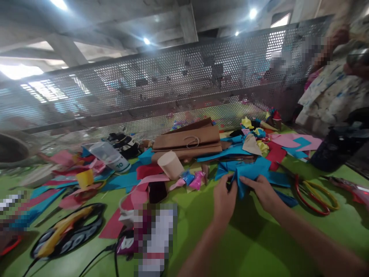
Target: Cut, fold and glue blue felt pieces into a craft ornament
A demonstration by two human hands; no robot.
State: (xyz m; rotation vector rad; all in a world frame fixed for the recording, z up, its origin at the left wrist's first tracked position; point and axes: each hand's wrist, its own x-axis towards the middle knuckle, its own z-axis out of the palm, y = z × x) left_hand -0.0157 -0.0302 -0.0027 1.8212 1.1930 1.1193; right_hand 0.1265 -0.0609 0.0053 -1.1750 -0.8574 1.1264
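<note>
**Both hands pinching a blue paper piece on the green table**

While pinching from either side, left hand (pixel 224 200) and right hand (pixel 263 191) closed on one folded blue paper piece (pixel 248 173), fingertips curled into its lower edge. Held low over the green table (pixel 248 238), near the middle of the view, with both forearms reaching in from the bottom edge. Fingers bunched rather than spread; exact folds of the paper too blurred to tell.

Just right of the right hand, lying flat on the table: red-handled scissors (pixel 307 196) and yellow-handled scissors (pixel 323 192), loops overlapping. Just left of the left hand: small pink and blue paper shapes (pixel 192 179), then a beige paper cup (pixel 170 165) tipped on its side. Behind the blue piece: more blue sheets, a tan paper cone (pixel 251 144), and a stack of brown paper bags (pixel 187 142) with cord handles. Farther left: a clear plastic cup (pixel 108 156) on its side among pink, red and blue scraps, and a yellow-and-black printed cutout (pixel 67 231) near the front edge. Far right: a dark bottle (pixel 328 152) and another person's patterned clothing (pixel 331 92). Along the table's far side: a perforated metal panel (pixel 173 84).
</note>
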